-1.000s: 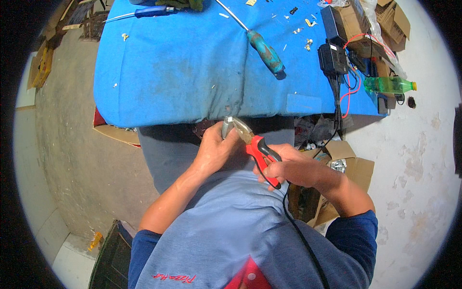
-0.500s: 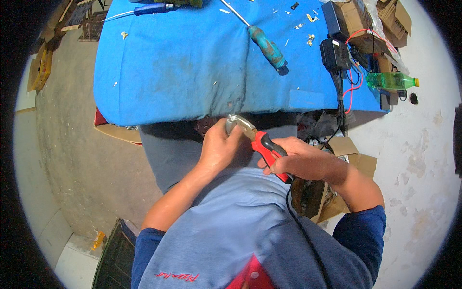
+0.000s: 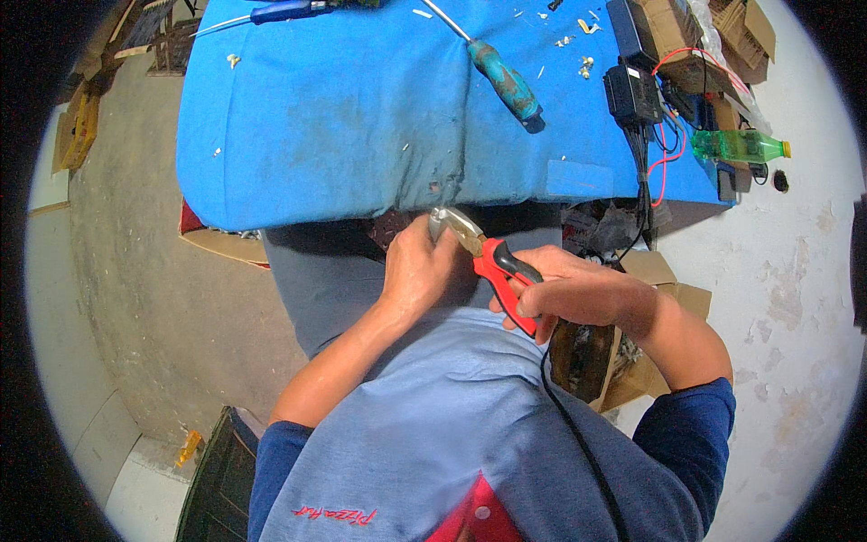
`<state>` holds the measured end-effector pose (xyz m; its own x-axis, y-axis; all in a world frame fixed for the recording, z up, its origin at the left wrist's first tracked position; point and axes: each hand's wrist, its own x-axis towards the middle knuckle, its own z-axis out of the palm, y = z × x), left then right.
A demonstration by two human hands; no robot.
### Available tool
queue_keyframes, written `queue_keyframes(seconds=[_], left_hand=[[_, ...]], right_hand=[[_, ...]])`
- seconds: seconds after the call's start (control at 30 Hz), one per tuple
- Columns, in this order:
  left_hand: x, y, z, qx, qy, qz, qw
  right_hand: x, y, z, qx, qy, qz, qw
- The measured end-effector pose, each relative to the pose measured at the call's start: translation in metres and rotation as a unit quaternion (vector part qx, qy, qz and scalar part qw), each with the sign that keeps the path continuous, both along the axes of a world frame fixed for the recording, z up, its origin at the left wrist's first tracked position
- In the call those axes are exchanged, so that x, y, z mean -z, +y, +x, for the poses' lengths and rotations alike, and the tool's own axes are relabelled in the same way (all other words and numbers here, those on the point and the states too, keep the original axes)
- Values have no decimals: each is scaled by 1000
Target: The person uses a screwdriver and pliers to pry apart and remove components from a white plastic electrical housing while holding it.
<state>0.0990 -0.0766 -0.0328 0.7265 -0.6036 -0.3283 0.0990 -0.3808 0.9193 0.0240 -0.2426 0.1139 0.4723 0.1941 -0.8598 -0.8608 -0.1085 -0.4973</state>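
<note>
Concrete floor, work held below the desk edge. Right hand, grip clenched on the red handles of the pliers. Left hand, grip closed around something small at the metal nose; the item is hidden. Risk: pinched fingers if the nose slips. Farther off: screwdriver, green bottle.

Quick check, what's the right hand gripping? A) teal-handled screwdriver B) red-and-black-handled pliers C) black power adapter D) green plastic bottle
B: the right hand is closed around the pliers, in front of the table's near edge, while the screwdriver, bottle and adapter lie untouched on the blue table.
</note>
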Motion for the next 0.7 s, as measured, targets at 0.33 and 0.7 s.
queue_keyframes(seconds=[0.33, 0.7], left_hand=[[19, -2, -13, 26, 11, -68, 997], [21, 1, -14, -3, 133, -117, 984]], right_hand=[[11, 6, -24, 70, -80, 45, 993], [13, 6, -37, 141, 3, 71, 987]])
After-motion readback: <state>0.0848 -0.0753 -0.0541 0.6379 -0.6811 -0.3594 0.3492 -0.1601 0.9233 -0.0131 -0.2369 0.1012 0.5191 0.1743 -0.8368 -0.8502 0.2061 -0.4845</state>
